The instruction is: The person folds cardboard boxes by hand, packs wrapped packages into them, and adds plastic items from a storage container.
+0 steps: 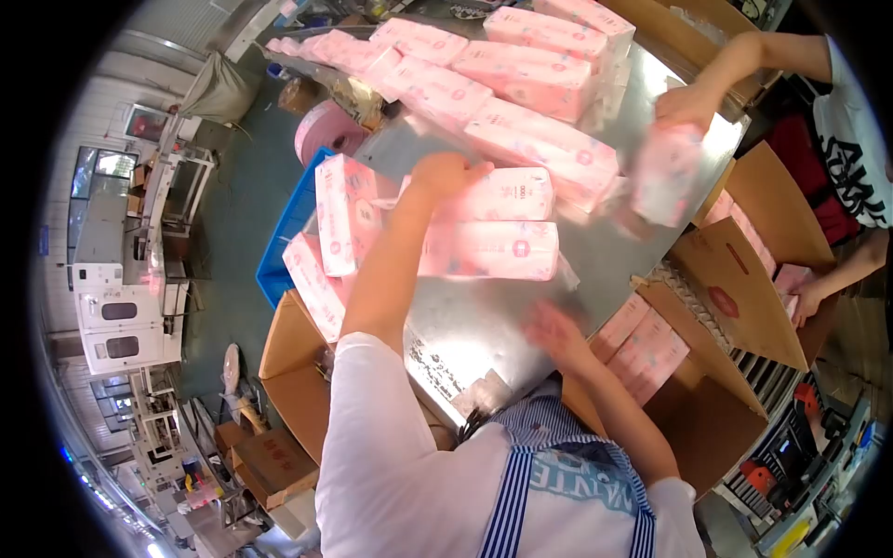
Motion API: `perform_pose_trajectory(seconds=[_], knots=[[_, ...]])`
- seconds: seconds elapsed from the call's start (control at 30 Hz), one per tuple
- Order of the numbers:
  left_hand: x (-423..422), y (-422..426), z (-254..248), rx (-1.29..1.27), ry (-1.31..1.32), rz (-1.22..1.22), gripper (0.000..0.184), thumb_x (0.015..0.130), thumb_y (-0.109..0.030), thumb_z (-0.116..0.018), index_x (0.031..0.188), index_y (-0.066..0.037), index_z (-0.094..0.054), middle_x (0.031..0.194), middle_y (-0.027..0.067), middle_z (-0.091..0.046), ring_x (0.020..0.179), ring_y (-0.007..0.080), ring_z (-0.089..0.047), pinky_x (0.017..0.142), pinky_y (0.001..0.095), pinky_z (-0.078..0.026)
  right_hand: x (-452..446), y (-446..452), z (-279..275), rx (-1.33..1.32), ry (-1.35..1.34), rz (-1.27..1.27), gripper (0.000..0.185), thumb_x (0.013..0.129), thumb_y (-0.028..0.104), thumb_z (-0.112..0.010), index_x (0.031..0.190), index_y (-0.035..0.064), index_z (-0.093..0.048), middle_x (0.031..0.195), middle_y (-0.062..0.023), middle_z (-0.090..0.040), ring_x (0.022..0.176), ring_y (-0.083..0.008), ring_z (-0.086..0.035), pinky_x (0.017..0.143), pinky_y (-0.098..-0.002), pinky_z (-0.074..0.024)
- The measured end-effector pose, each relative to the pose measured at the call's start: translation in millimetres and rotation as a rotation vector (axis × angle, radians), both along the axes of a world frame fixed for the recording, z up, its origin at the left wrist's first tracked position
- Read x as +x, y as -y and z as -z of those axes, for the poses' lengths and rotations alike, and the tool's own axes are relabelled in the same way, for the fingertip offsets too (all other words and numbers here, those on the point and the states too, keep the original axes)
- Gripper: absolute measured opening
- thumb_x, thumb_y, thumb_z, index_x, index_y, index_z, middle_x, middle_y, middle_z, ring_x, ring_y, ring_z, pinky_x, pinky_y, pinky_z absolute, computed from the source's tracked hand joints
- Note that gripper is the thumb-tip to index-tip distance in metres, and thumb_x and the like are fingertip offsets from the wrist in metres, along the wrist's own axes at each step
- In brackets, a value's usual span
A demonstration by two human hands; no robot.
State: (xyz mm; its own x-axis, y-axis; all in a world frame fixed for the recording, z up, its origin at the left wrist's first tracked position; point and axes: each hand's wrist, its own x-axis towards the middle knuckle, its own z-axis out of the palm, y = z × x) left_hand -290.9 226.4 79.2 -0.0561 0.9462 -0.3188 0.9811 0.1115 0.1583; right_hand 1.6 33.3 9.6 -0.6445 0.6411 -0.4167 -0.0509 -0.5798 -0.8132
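My left hand reaches forward over the metal table, its fingers curled on the near-left end of a pink tissue pack. Right against that pack, on the side closer to me, lies a second pink tissue pack. My right hand, blurred by motion, is apart from both packs, with its fingers spread and nothing in them. To the left of my left forearm, another tissue pack stands over one more tilted pack. My left fingertips are partly hidden.
Several tissue packs are heaped on the metal table. An open carton with packs is at my right; another carton is at my left, near a blue bin. Across the table, a co-worker's hand holds a blurred pack.
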Motion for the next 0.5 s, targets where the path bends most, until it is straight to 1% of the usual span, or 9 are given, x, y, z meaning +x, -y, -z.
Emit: perform_pose_trajectory(seconds=[0.03, 0.1, 0.17, 0.2, 0.23, 0.3, 0.37, 0.43, 0.5], knots=[[-4.2, 2.1, -4.8, -0.233, 0.056, -0.028, 0.072, 0.080, -0.070, -0.038, 0.096, -0.005, -0.065, 0.091, 0.0169, -0.065, 0.096, 0.0295, -0.059, 0.081, 0.0414, -0.046, -11.8, -16.7, -1.5, 0.004, -0.043, 0.127, 0.054, 0.089, 0.013, -0.056, 0.136, 0.0006, -0.032, 0.128, -0.0137, -0.048, 0.116, -0.0221, -0.048, 0.094, -0.0329, -0.0396], [-22.0, 20.1, 6.4, -0.331, 0.195, -0.142, 0.077, 0.079, -0.073, -0.037, 0.102, -0.006, -0.064, 0.094, 0.0157, -0.064, 0.097, 0.0272, -0.059, 0.079, 0.0409, -0.047, -23.8, -31.3, -2.2, 0.010, -0.092, 0.241, 0.061, 0.089, 0.014, -0.056, 0.140, 0.0014, -0.025, 0.130, -0.0138, -0.047, 0.119, -0.0233, -0.045, 0.097, -0.0345, -0.0380], [-31.7, 47.4, 20.4, -0.432, 0.331, -0.251, 0.081, 0.077, -0.076, -0.036, 0.108, -0.006, -0.062, 0.098, 0.0145, -0.064, 0.097, 0.0248, -0.059, 0.077, 0.0405, -0.047, -18.3, -34.5, 0.5, 0.222, -0.016, 0.359, 0.068, 0.087, 0.016, -0.060, 0.140, 0.0001, -0.021, 0.138, -0.0159, -0.036, 0.117, -0.0255, -0.047, 0.099, -0.0357, -0.0364], [-29.6, 67.7, 26.9, -0.469, 0.508, -0.307, 0.084, 0.077, -0.077, -0.035, 0.116, -0.006, -0.057, 0.104, 0.0124, -0.061, 0.099, 0.0228, -0.057, 0.078, 0.0381, -0.046, -15.2, -31.3, -4.7, 0.124, 0.040, 0.309, 0.075, 0.086, 0.015, -0.059, 0.143, 0.0022, -0.012, 0.139, -0.0165, -0.032, 0.117, -0.0272, -0.047, 0.095, -0.0381, -0.0401], [-25.8, 87.7, 32.4, -0.506, 0.685, -0.364, 0.087, 0.077, -0.077, -0.033, 0.125, -0.007, -0.051, 0.111, 0.0104, -0.059, 0.101, 0.0208, -0.055, 0.078, 0.0358, -0.046, -13.6, -27.2, -10.4, 0.114, 0.048, 0.307, 0.075, 0.086, 0.015, -0.059, 0.143, 0.0022, -0.012, 0.139, -0.0165, -0.032, 0.117, -0.0272, -0.047, 0.095, -0.0381, -0.0401], [0.3, 123.7, 31.8, -0.449, 0.761, -0.424, 0.087, 0.079, -0.076, -0.034, 0.132, -0.008, -0.043, 0.117, 0.0094, -0.055, 0.104, 0.0204, -0.053, 0.080, 0.0339, -0.045, -9.2, -16.9, -20.2, -0.399, 0.094, 0.085, 0.071, 0.087, 0.017, -0.059, 0.141, 0.0019, -0.017, 0.135, -0.0154, -0.036, 0.113, -0.0250, -0.049, 0.088, -0.0385, -0.0447], [17.5, 133.4, 20.1, -0.376, 0.829, -0.472, 0.087, 0.080, -0.074, -0.035, 0.138, -0.009, -0.034, 0.122, 0.0084, -0.052, 0.106, 0.0200, -0.051, 0.082, 0.0321, -0.044, -3.8, -10.8, -11.8, -0.359, 0.076, 0.147, 0.067, 0.087, 0.017, -0.059, 0.138, 0.0009, -0.021, 0.131, -0.0143, -0.040, 0.109, -0.0239, -0.051, 0.085, -0.0376, -0.0464], [36.1, 136.4, 4.3, -0.440, 0.831, -0.240, 0.079, 0.084, -0.060, -0.047, 0.142, -0.010, -0.027, 0.128, 0.0083, -0.048, 0.114, 0.0184, -0.046, 0.089, 0.0325, -0.042, 11.9, -2.0, -11.0, -0.328, 0.061, 0.237, 0.063, 0.087, 0.018, -0.059, 0.136, -0.0001, -0.025, 0.126, -0.0132, -0.044, 0.105, -0.0228, -0.052, 0.081, -0.0367, -0.0481], [59.1, 138.5, -10.5, -0.415, 0.967, -0.109, 0.077, 0.083, -0.051, -0.054, 0.143, -0.011, -0.025, 0.130, 0.0116, -0.047, 0.116, 0.0210, -0.046, 0.092, 0.0342, -0.041, 45.2, 5.0, -28.5, 0.026, 0.103, 0.369, 0.054, 0.086, 0.019, -0.060, 0.129, -0.0018, -0.034, 0.117, -0.0109, -0.050, 0.100, -0.0211, -0.054, 0.080, -0.0332, -0.0481]])
